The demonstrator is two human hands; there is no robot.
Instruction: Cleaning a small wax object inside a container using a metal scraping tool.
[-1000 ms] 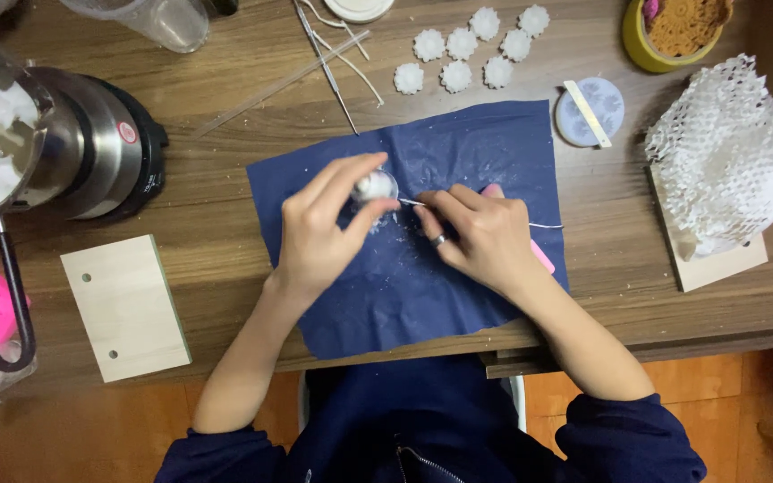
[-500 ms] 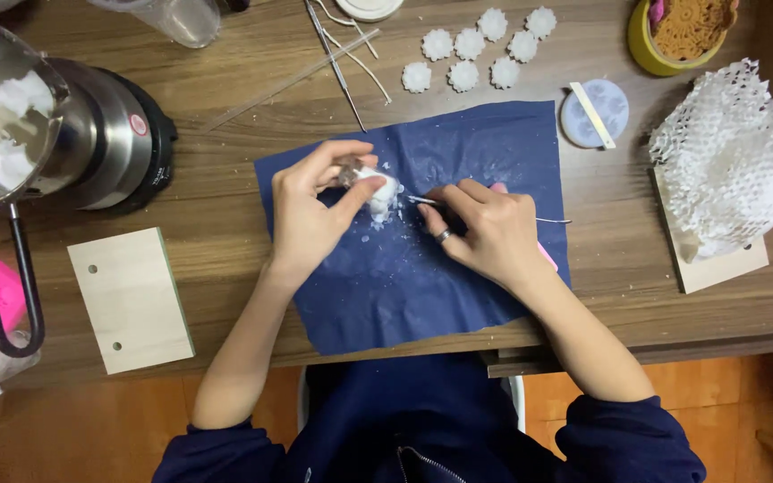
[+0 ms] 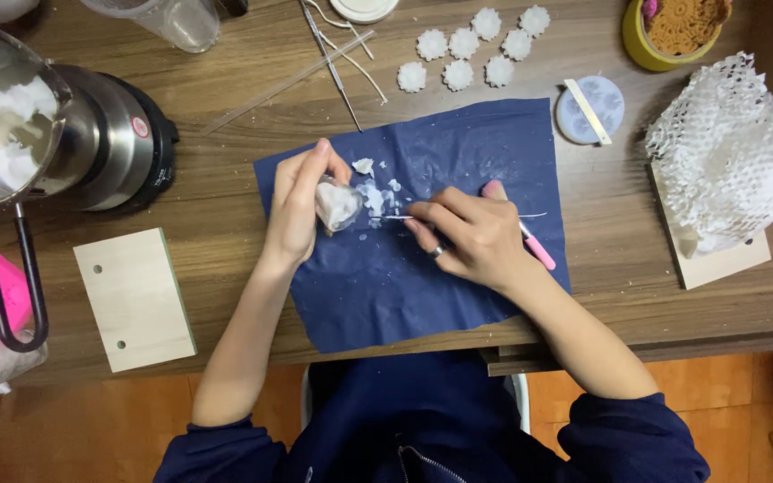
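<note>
On the blue cloth point(image 3: 458, 295) I see my left hand point(image 3: 301, 210) grasping one white lump point(image 3: 337, 204), my right hand point(image 3: 476, 237) clenched on one pink-handled tool point(image 3: 534, 249), six white flowers point(image 3: 471, 45) beyond.

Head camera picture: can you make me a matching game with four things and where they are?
Things:
1. white flowers
2. wooden board
3. white lump
4. yellow cup

Places:
A. top right corner of the table
B. in the left hand
C. in a cluster above the blue cloth
D. near the front edge of the table, left of the cloth

Pairs: 1-C, 2-D, 3-B, 4-A
</note>
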